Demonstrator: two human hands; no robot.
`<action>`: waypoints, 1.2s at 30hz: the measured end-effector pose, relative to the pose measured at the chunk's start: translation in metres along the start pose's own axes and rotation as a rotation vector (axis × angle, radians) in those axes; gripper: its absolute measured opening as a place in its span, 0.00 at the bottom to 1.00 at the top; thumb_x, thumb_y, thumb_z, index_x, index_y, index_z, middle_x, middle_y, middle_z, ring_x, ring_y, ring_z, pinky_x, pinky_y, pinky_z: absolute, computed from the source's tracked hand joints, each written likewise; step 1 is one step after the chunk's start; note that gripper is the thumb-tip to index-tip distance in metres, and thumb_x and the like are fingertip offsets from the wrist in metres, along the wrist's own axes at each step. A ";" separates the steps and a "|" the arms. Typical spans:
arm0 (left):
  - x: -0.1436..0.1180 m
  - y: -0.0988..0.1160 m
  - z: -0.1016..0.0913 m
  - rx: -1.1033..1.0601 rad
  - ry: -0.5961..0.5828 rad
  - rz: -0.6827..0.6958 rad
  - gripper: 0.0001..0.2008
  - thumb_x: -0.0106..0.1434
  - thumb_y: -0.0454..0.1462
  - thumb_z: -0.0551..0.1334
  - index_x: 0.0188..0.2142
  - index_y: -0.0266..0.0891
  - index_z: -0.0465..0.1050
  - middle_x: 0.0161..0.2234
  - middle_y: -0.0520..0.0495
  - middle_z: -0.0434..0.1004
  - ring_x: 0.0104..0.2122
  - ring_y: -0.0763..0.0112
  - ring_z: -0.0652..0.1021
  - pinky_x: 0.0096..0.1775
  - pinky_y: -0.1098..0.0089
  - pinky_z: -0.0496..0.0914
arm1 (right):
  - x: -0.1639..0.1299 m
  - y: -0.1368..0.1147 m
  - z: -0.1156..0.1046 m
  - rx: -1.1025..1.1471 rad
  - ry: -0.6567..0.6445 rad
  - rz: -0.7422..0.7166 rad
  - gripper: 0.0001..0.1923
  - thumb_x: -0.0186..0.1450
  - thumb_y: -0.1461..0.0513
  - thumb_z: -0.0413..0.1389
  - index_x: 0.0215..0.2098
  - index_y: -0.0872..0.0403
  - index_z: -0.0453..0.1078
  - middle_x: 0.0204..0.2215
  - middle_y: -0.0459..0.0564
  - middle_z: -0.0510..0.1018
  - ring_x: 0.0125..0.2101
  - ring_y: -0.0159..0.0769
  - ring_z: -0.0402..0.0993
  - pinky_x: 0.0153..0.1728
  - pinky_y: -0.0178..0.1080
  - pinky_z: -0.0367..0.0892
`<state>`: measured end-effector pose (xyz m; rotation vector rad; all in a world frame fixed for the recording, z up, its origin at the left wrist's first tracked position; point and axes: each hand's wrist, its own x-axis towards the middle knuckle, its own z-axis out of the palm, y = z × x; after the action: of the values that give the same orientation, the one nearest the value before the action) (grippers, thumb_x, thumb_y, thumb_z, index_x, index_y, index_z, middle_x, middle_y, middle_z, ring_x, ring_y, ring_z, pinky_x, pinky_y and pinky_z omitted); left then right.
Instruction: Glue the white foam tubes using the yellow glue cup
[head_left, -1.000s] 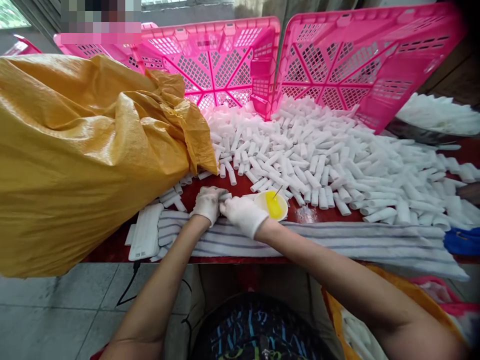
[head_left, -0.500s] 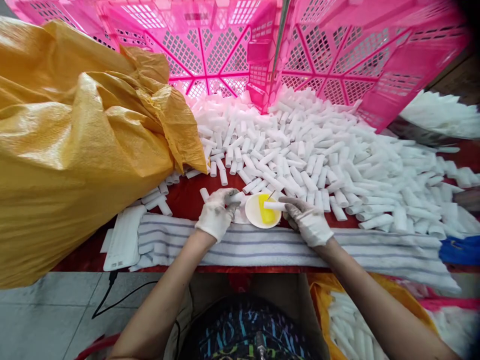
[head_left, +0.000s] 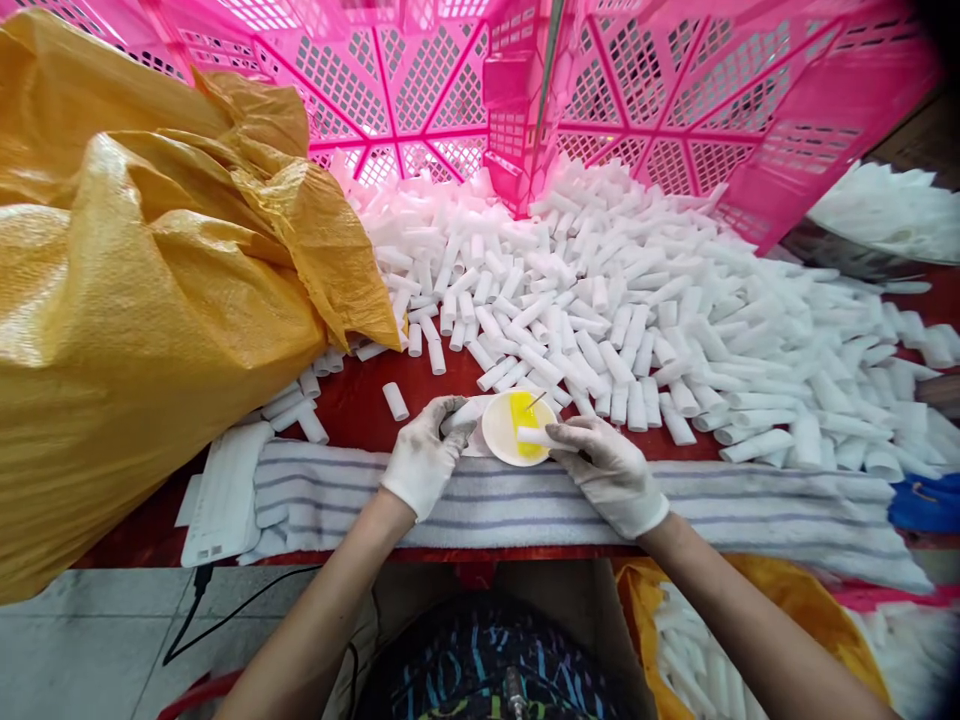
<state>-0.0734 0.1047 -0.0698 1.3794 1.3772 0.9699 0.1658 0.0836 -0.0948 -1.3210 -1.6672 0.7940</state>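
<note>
My left hand [head_left: 427, 450], in a white glove with grey fingertips, is closed on a short white tube [head_left: 463, 414] at the left of a small round white dish [head_left: 495, 432]. A yellow block [head_left: 523, 408] with a thin metal pin standing up from it sits in the dish. From the right, my right hand [head_left: 606, 465], gloved alike, pinches another white tube [head_left: 536, 436], whose free end lies over the yellow block. The dish rests at the back edge of a striped towel [head_left: 487, 500].
A big heap of white tubes [head_left: 637, 270] covers the table behind the dish, against pink plastic baskets [head_left: 517, 110]. A bulky yellow sack [head_left: 150, 330] stands at left, near a white power strip [head_left: 225, 500]. Another yellow bag [head_left: 637, 600] with tubes is below the table edge.
The view has shifted slightly, so the sack and power strip sit farther left. My right hand has turned a little, its tube still over the yellow block. Both hands keep their tubes.
</note>
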 end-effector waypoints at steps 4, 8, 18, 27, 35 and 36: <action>-0.004 0.004 0.002 -0.020 -0.024 -0.035 0.16 0.58 0.39 0.60 0.46 0.39 0.67 0.45 0.47 0.74 0.44 0.68 0.75 0.47 0.69 0.70 | 0.000 0.000 0.002 0.014 0.014 0.019 0.17 0.61 0.58 0.58 0.48 0.53 0.71 0.42 0.52 0.76 0.43 0.37 0.74 0.48 0.41 0.70; -0.007 0.007 0.004 0.016 -0.048 -0.054 0.12 0.57 0.40 0.62 0.40 0.39 0.68 0.38 0.49 0.75 0.39 0.70 0.75 0.44 0.69 0.70 | 0.001 -0.006 0.004 0.139 0.021 0.057 0.10 0.57 0.55 0.61 0.30 0.54 0.73 0.28 0.49 0.74 0.29 0.33 0.72 0.34 0.37 0.72; -0.021 0.020 0.026 0.042 -0.142 0.085 0.12 0.53 0.40 0.67 0.35 0.38 0.70 0.32 0.51 0.76 0.32 0.72 0.76 0.37 0.72 0.71 | -0.016 -0.040 -0.020 0.559 0.019 0.508 0.19 0.57 0.51 0.61 0.40 0.55 0.69 0.22 0.44 0.69 0.19 0.24 0.63 0.18 0.28 0.56; -0.042 0.044 0.029 0.217 -0.377 0.122 0.15 0.64 0.46 0.55 0.36 0.37 0.72 0.28 0.50 0.74 0.28 0.73 0.73 0.32 0.73 0.66 | -0.034 -0.051 -0.027 0.044 -0.013 0.168 0.12 0.62 0.54 0.55 0.34 0.55 0.69 0.24 0.47 0.71 0.22 0.27 0.65 0.23 0.31 0.59; -0.074 0.053 0.082 0.465 -0.183 -0.055 0.24 0.68 0.44 0.41 0.24 0.38 0.67 0.22 0.45 0.72 0.22 0.70 0.71 0.27 0.70 0.61 | -0.058 -0.068 -0.018 -0.485 0.198 -0.248 0.15 0.66 0.64 0.45 0.23 0.55 0.64 0.17 0.45 0.68 0.20 0.27 0.65 0.24 0.31 0.58; -0.077 0.054 0.088 0.506 -0.147 0.021 0.24 0.68 0.44 0.41 0.25 0.39 0.68 0.23 0.45 0.73 0.23 0.69 0.72 0.28 0.70 0.61 | -0.062 -0.069 -0.020 -0.436 0.217 -0.148 0.15 0.67 0.63 0.45 0.24 0.55 0.64 0.18 0.44 0.69 0.19 0.26 0.66 0.23 0.30 0.59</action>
<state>0.0207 0.0243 -0.0350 1.7985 1.5598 0.5321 0.1590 0.0068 -0.0405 -1.4915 -1.7957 0.1926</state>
